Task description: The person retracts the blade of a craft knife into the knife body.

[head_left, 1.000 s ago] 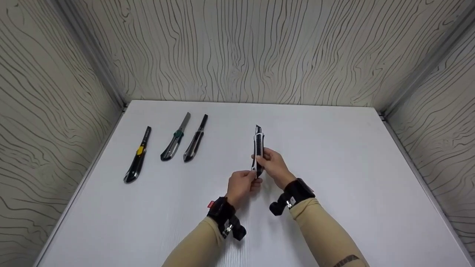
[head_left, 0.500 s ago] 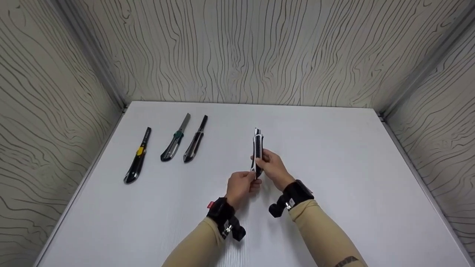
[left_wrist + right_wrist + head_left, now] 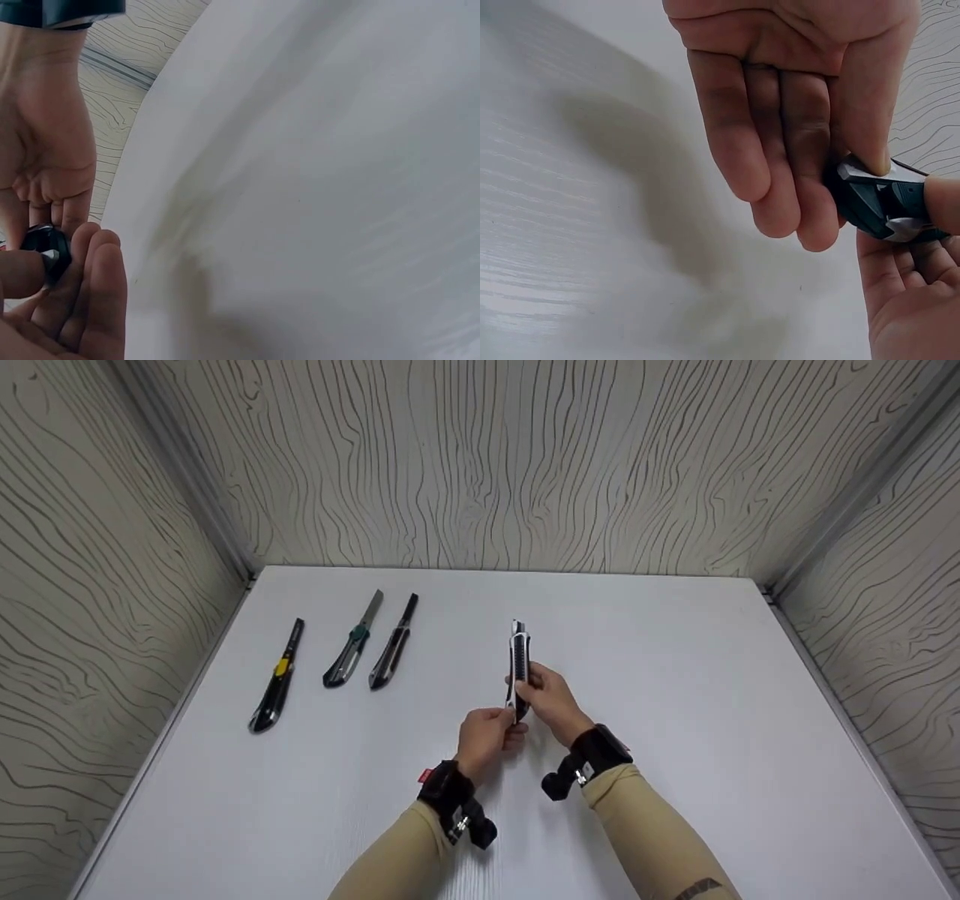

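Observation:
Both hands hold one black and silver utility knife point(image 3: 519, 656) above the table, its blade end pointing away from the person. My left hand point(image 3: 484, 739) pinches the butt end between thumb and fingers. Further up the handle, my right hand point(image 3: 553, 697) grips it with the thumb on top and the fingers behind. In the right wrist view the knife's butt end point(image 3: 877, 199) shows dark with silver trim, a thumb pressed on it from each side. The left wrist view shows a small part of the knife point(image 3: 46, 251) among the fingers. Only a short silver tip shows at the front.
Three more utility knives lie on the white table point(image 3: 675, 675) to the left: one with a yellow slider point(image 3: 279, 682), one with a green slider point(image 3: 351, 649), and a dark brown one point(image 3: 391, 652). Wood-patterned panels point(image 3: 480, 465) wall the back and sides.
The tip at the front of the held knife is shorter than a second ago, the blade having slid back toward the handle. Both hands keep their grip and have barely moved.

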Demonstrator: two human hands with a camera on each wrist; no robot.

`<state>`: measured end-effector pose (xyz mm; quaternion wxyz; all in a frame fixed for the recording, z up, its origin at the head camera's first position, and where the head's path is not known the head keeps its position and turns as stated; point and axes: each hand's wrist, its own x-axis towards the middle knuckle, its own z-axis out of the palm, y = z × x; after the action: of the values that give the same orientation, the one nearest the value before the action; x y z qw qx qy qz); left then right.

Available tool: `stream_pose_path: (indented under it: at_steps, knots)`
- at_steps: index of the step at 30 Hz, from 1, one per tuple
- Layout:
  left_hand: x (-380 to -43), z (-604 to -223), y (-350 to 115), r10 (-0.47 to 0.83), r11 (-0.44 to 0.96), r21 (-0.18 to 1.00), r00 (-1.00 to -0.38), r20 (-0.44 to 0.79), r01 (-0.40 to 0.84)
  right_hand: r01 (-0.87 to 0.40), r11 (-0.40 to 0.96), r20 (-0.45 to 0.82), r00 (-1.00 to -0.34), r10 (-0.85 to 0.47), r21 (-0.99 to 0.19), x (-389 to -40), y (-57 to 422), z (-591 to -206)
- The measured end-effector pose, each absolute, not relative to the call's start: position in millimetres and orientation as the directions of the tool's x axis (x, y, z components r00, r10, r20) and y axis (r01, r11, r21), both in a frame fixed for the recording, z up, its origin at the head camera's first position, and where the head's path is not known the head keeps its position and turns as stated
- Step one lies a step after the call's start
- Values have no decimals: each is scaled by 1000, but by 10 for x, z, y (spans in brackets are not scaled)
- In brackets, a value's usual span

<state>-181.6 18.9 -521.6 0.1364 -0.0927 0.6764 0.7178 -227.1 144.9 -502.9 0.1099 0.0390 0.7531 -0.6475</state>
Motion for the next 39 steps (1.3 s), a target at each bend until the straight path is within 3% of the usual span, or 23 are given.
stream_pose_path:
  at_steps: [24, 39]
  knots:
    - [-1825, -5149, 160, 72, -51, 947, -947, -314, -317, 249, 161, -269, -956, -117, -955, -2281, 1445, -5009]
    - [-1765, -5185, 129, 111, -7, 950, -944, -309, -312, 156, 308, -199, -974, -111, -938, -2257, 1509, -5051]
